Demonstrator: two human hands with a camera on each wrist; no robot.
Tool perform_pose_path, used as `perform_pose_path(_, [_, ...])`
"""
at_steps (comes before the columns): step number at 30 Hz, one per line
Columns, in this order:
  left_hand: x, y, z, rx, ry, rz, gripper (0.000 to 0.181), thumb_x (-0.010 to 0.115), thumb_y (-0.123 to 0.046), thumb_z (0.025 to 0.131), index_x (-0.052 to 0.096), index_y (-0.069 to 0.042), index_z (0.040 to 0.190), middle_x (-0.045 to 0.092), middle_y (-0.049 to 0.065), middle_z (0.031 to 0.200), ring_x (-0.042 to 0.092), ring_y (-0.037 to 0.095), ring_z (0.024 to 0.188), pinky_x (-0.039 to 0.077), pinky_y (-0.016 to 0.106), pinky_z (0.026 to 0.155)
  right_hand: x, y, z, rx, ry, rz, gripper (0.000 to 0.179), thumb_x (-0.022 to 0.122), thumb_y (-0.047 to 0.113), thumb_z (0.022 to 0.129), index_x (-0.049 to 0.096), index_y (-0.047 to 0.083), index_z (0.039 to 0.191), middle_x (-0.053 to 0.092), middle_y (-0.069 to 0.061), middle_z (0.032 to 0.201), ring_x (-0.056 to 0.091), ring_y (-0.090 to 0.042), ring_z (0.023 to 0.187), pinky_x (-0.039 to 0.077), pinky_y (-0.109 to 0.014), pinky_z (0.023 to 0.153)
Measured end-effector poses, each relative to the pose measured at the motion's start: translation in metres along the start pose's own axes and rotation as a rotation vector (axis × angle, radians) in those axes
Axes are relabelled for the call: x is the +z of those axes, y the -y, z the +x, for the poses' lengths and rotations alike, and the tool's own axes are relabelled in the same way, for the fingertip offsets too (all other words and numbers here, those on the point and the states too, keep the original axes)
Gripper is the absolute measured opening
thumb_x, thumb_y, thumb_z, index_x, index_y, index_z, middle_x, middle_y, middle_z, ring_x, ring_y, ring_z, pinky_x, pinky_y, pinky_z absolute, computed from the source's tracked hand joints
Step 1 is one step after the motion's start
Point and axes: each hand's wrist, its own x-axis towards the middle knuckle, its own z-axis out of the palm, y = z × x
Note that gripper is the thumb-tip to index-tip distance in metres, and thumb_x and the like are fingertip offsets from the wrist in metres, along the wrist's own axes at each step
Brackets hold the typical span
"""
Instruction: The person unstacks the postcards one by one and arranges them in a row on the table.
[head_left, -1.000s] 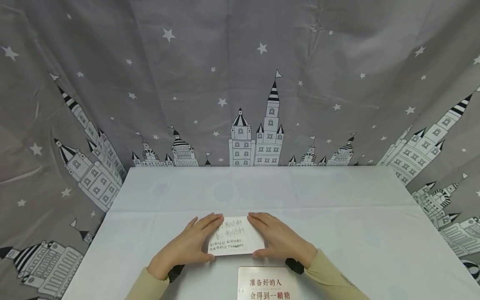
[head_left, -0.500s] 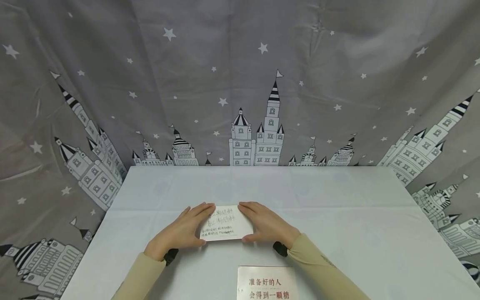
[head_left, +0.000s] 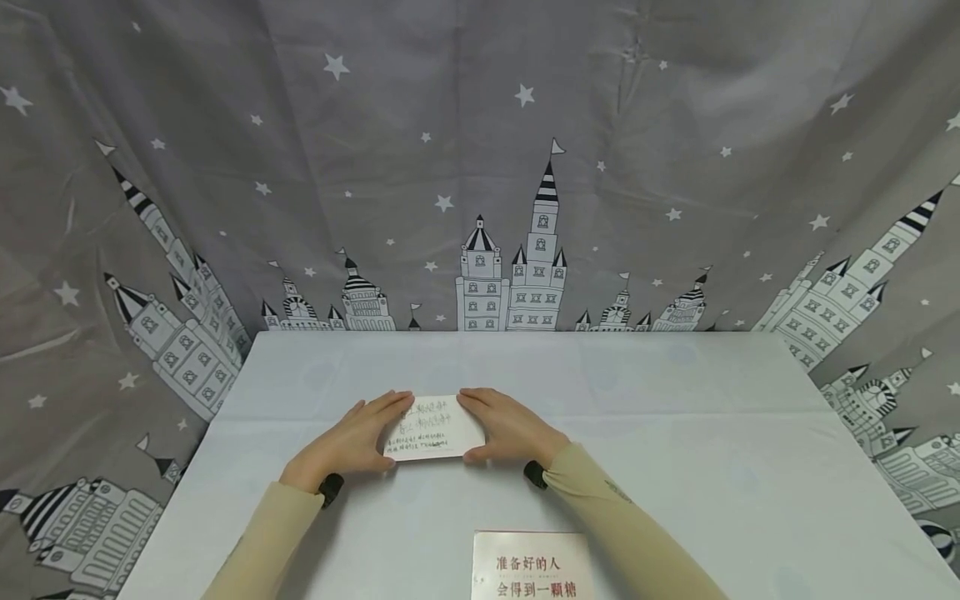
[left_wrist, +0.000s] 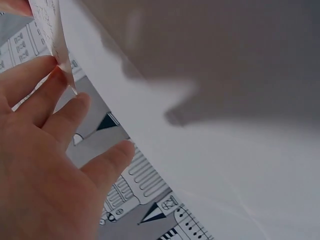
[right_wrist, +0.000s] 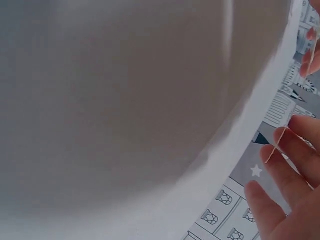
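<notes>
A white handwritten card [head_left: 435,429] is held above the table between two hands. My left hand [head_left: 352,440] pinches its left side, the thumb near the lower corner and the fingers at the upper one. At the opposite side my right hand [head_left: 516,431] grips it the same way. In the left wrist view the card [left_wrist: 54,37] is seen nearly edge-on against the fingertips [left_wrist: 60,77]. Only the thin edge of the card [right_wrist: 276,145] shows between the right fingers in the right wrist view.
A second card [head_left: 532,567] with red printed characters lies at the front of the white table [head_left: 675,483], cut off by the frame. Behind the table's far edge hangs a grey curtain [head_left: 375,125] with stars and castles.
Both hands have carried the handwritten card away from the body and to the left, farther from the red-printed card. That second card stays in place.
</notes>
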Motion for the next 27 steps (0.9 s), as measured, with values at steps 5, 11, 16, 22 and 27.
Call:
perform_pose_path(5, [-0.004, 0.010, 0.004, -0.020, 0.015, -0.013, 0.090, 0.079, -0.012, 0.068, 0.035, 0.003, 0.145, 0.033, 0.018, 0.150, 0.026, 0.042, 0.137, 0.017, 0.066, 0.107, 0.002, -0.001, 0.013, 0.002, -0.004, -0.004, 0.091, 0.076, 0.046, 0.077, 0.037, 0.000, 0.145, 0.038, -0.010, 0.149, 0.036, -0.024, 0.135, 0.025, -0.030, 0.112])
perform_pose_path(11, [-0.007, 0.018, 0.008, -0.050, 0.036, -0.037, 0.090, 0.077, -0.010, 0.067, 0.034, 0.004, 0.145, 0.032, 0.021, 0.150, 0.025, 0.044, 0.137, 0.017, 0.067, 0.106, 0.006, -0.002, 0.027, 0.007, 0.004, -0.025, 0.090, 0.075, 0.046, 0.077, 0.038, 0.001, 0.145, 0.038, -0.010, 0.148, 0.035, -0.023, 0.135, 0.026, -0.030, 0.112])
perform_pose_path(16, [-0.011, 0.025, 0.013, -0.057, 0.043, -0.031, 0.091, 0.076, -0.009, 0.064, 0.034, 0.005, 0.144, 0.032, 0.022, 0.149, 0.025, 0.045, 0.136, 0.018, 0.069, 0.104, 0.006, -0.001, 0.037, 0.027, 0.026, -0.020, 0.090, 0.075, 0.046, 0.078, 0.037, 0.002, 0.146, 0.036, -0.009, 0.150, 0.034, -0.023, 0.137, 0.023, -0.029, 0.113])
perform_pose_path(22, [-0.016, 0.030, 0.019, -0.066, 0.040, -0.042, 0.091, 0.075, -0.007, 0.062, 0.035, 0.007, 0.143, 0.033, 0.025, 0.147, 0.026, 0.047, 0.135, 0.019, 0.071, 0.103, 0.007, -0.001, 0.047, 0.062, 0.050, -0.010, 0.090, 0.074, 0.047, 0.078, 0.035, 0.003, 0.147, 0.034, -0.008, 0.151, 0.031, -0.022, 0.138, 0.021, -0.029, 0.114])
perform_pose_path(27, [-0.018, 0.035, 0.023, -0.082, 0.043, -0.056, 0.091, 0.074, -0.005, 0.061, 0.035, 0.008, 0.143, 0.033, 0.026, 0.147, 0.027, 0.048, 0.134, 0.018, 0.071, 0.103, 0.008, -0.002, 0.056, 0.079, 0.049, -0.025, 0.090, 0.075, 0.046, 0.078, 0.036, 0.004, 0.147, 0.035, -0.006, 0.151, 0.032, -0.020, 0.138, 0.022, -0.028, 0.113])
